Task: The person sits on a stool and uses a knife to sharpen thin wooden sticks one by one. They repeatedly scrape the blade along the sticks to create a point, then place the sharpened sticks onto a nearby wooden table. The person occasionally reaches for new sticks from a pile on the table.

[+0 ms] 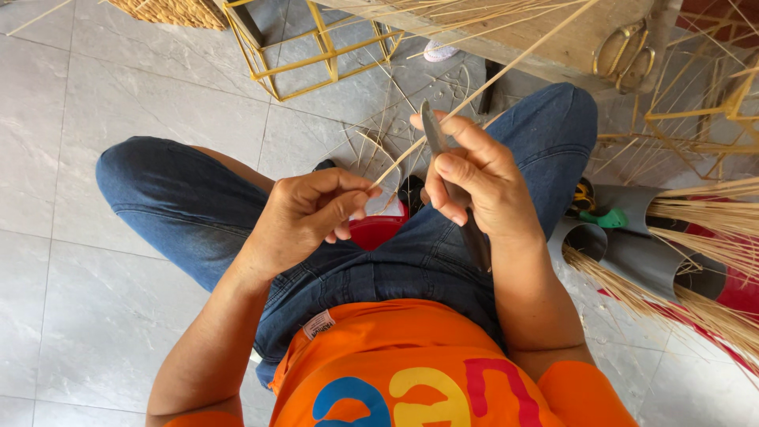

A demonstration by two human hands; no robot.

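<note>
My left hand (308, 213) pinches the near end of a long thin bamboo strip (482, 88) that runs up and to the right. My right hand (474, 186) grips a knife (434, 134) with a dark handle, its blade pointing away from me and resting against the strip just past my left fingertips. Both hands hover above my lap, over my blue jeans and a red stool (378, 231) between my knees.
A yellow metal frame (316, 47) stands on the grey tiled floor ahead. Grey pipes (648, 261) full of thin bamboo sticks lie at the right. A wooden bench (553, 39) with scissors (624, 49) is at top right. Loose slivers litter the floor.
</note>
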